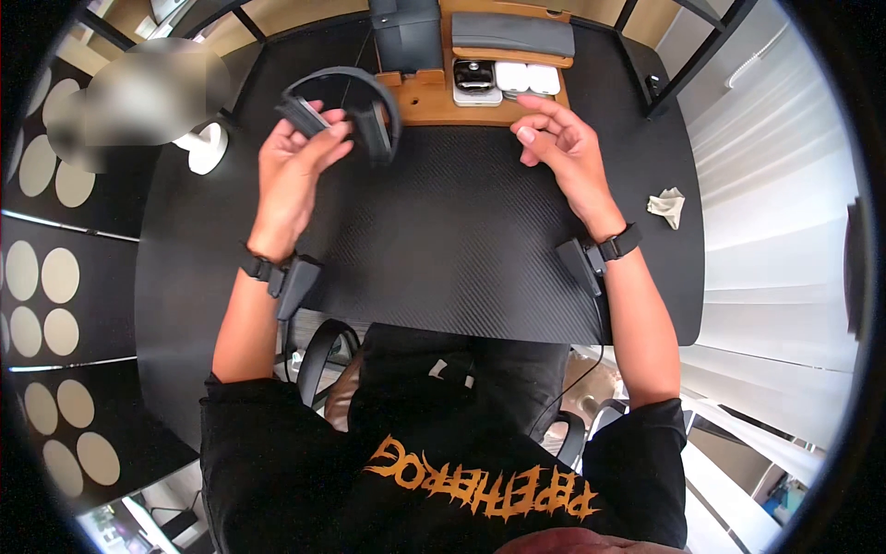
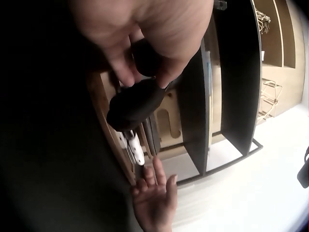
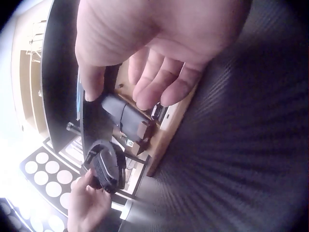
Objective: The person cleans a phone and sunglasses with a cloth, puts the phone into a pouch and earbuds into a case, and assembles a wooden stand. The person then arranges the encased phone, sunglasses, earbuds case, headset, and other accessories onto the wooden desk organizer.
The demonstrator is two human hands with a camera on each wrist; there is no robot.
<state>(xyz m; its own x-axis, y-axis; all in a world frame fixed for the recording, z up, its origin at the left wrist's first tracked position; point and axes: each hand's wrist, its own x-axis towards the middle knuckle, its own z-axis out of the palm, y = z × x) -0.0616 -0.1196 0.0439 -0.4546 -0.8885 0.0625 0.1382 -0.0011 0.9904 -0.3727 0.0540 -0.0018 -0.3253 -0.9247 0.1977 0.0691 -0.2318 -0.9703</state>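
Black over-ear headphones [image 1: 377, 134] are held up over the back left of the desk by my left hand [image 1: 293, 175]. Its thumb and fingers grip one ear cup, while the headband arches above and the other cup hangs to the right. In the left wrist view, fingertips pinch the dark padded part of the headphones [image 2: 137, 104]. My right hand [image 1: 570, 152] hovers in front of the wooden desk organizer [image 1: 415, 113], fingers loosely bent with nothing in them. From the right wrist, the headphones [image 3: 108, 166] appear well apart from that hand.
On the organizer are a dark upright box [image 1: 406, 42], a long grey case [image 1: 512, 35], a smartwatch [image 1: 474, 74] and white small cases [image 1: 526, 78]. A round white base [image 1: 209, 150] stands at left, a crumpled cloth [image 1: 666, 208] at right. Black shelf posts [image 1: 692, 74] flank the desk.
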